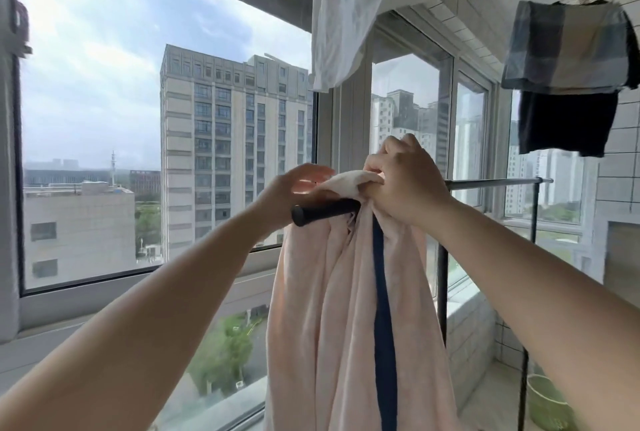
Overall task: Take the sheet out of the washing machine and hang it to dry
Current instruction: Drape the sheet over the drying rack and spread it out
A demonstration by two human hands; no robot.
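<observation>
Both arms raised, left hand (294, 188) and right hand (403, 178) fingers curled

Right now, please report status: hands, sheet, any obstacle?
Both hands grip sheet at rail. Sheet bunched, hanging. No obstacle seen.
</observation>
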